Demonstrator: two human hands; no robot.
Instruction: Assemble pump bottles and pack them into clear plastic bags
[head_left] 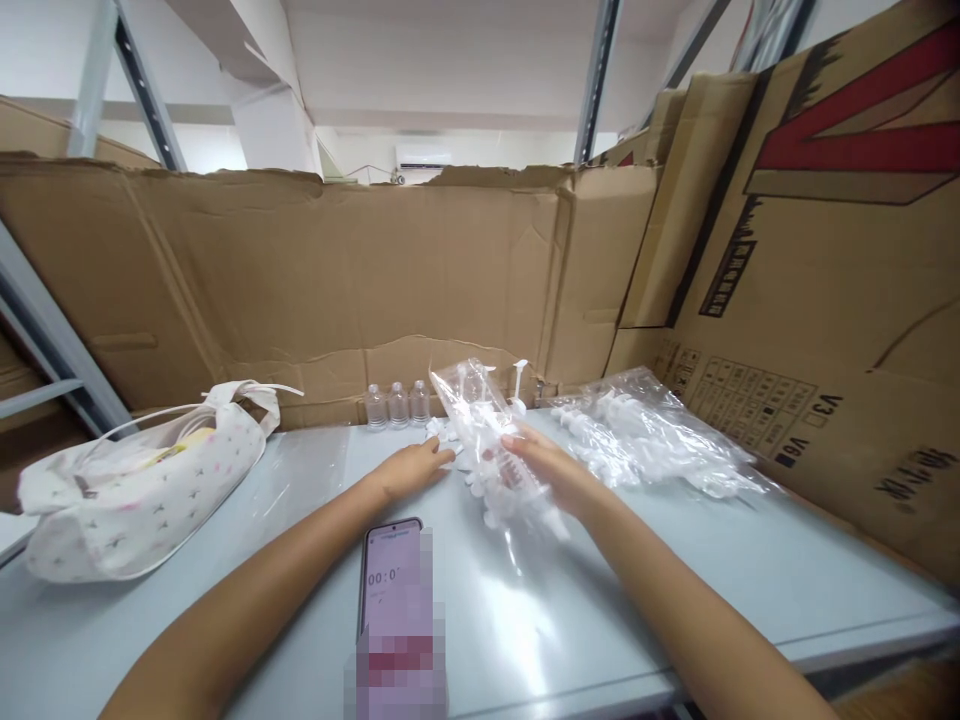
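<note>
A clear plastic bag [499, 470] with white plastic parts inside is held in my right hand [551, 465], thumb on its near face. The bag is tilted, its upper end leaning to the left. My left hand [415, 470] lies low over the table just left of the bag, fingers stretched toward it. Small white plastic pieces [442, 430] lie loose beside those fingertips, partly hidden by the bag. Behind my left hand, three clear little bottles [397, 405] stand upright in a row. A white piece with a thin stem [520, 380] stands behind the bag.
More bagged white parts [637, 430] lie on the right of the table [465, 640]. A phone [397, 600] showing a timer lies between my forearms. A white patterned cloth bag [150, 490] and a flat clear sheet [300, 475] are left. Cardboard walls [390, 260] enclose the back and right.
</note>
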